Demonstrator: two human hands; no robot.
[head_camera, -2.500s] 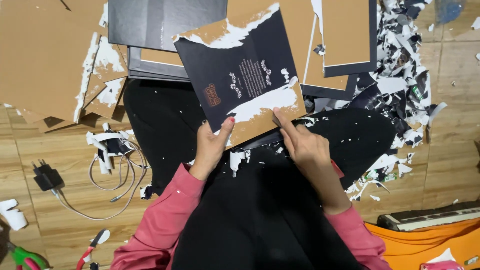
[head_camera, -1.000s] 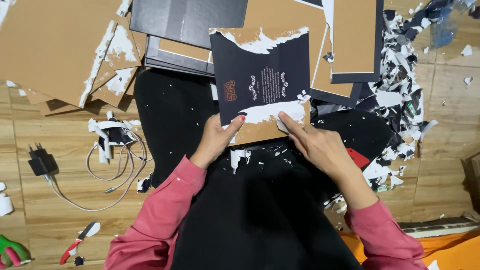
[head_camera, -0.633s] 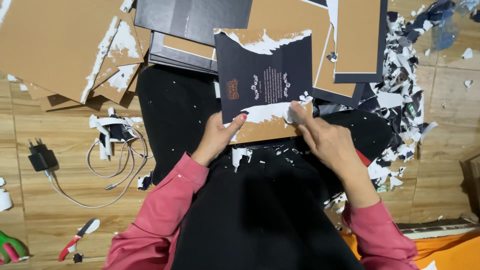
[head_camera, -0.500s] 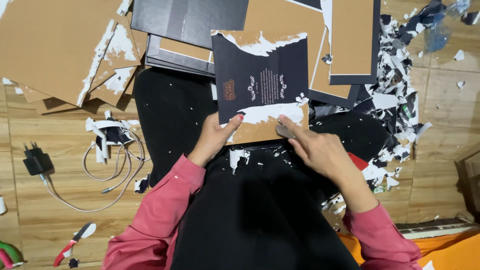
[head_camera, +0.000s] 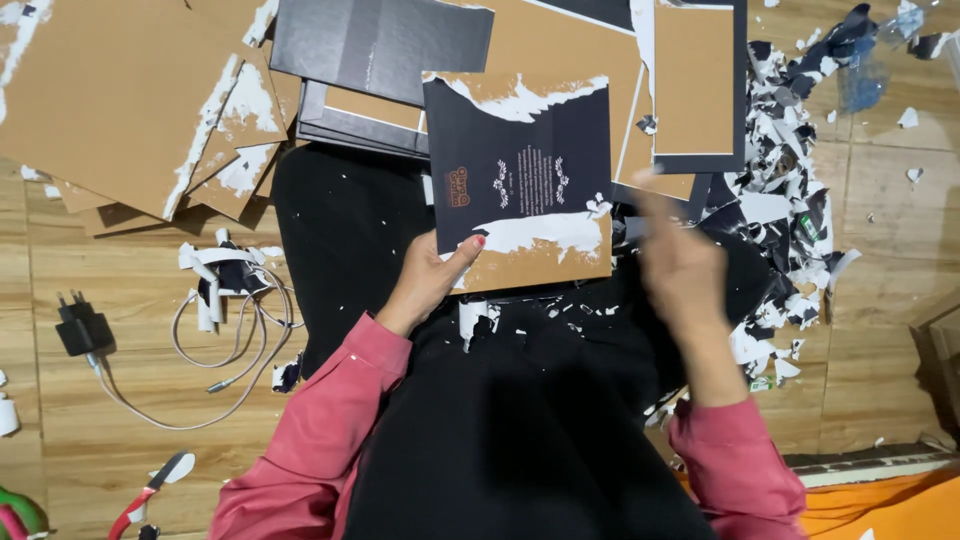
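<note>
Cardboard panel (head_camera: 520, 175) lay over lap, long axis running away from body. Left hand (head_camera: 432, 280) pinched panel's near-left corner, thumb on top. Right hand (head_camera: 678, 265) hovered off panel's right edge, blurred; finger state unreadable. Left hand nearer.

Home floor: wood planks (head_camera: 130, 400), charger (head_camera: 82, 330)

- A flat cardboard piece (head_camera: 520, 180) sits in the middle. It is brown with a dark blue paper cover, partly torn off, with small white and orange print.
- The left hand (head_camera: 432, 282) holds its bottom left corner.
- A brown panel (head_camera: 695, 85) with a dark edge lies at the top right.
- Dark flat box pieces (head_camera: 385, 50) lie at the top.
</note>
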